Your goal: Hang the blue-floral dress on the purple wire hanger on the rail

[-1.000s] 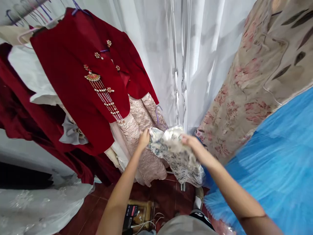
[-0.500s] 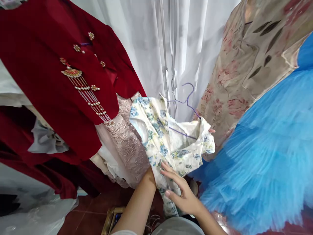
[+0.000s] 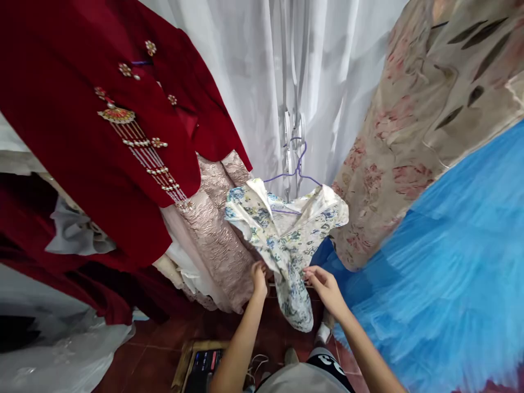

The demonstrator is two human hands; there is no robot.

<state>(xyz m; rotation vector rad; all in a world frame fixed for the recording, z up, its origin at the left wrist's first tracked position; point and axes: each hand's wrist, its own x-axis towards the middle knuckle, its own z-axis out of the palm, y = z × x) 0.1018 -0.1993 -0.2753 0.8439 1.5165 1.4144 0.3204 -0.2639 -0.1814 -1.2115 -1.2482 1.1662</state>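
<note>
A white dress with blue and green flowers (image 3: 282, 240) hangs from a purple hanger (image 3: 299, 173), its collar spread over the hanger's shoulders. Its waist is gathered, and the lower part bunches together. My left hand (image 3: 259, 279) is closed at the dress's left edge, fingertips curled against the fabric and partly out of sight. On the other side, my right hand (image 3: 325, 288) pinches the dress's right edge at the waist between thumb and fingers. Whether the hanger's hook rests on the white rods behind it, I cannot tell.
A dark red velvet jacket (image 3: 164, 131) with beaded ornaments hangs at left over a pink brocade skirt (image 3: 221, 240). White curtains (image 3: 237, 71) are behind. At right hang a beige floral garment (image 3: 393, 147) and a blue tulle skirt (image 3: 442, 284). A wooden-edged box (image 3: 186, 363) sits on the tiled floor.
The dress and hanger have turned from tilted to nearly level, facing me. My left hand has come out from within or behind the dress; my right hand has gone from spread to pinching its edge.
</note>
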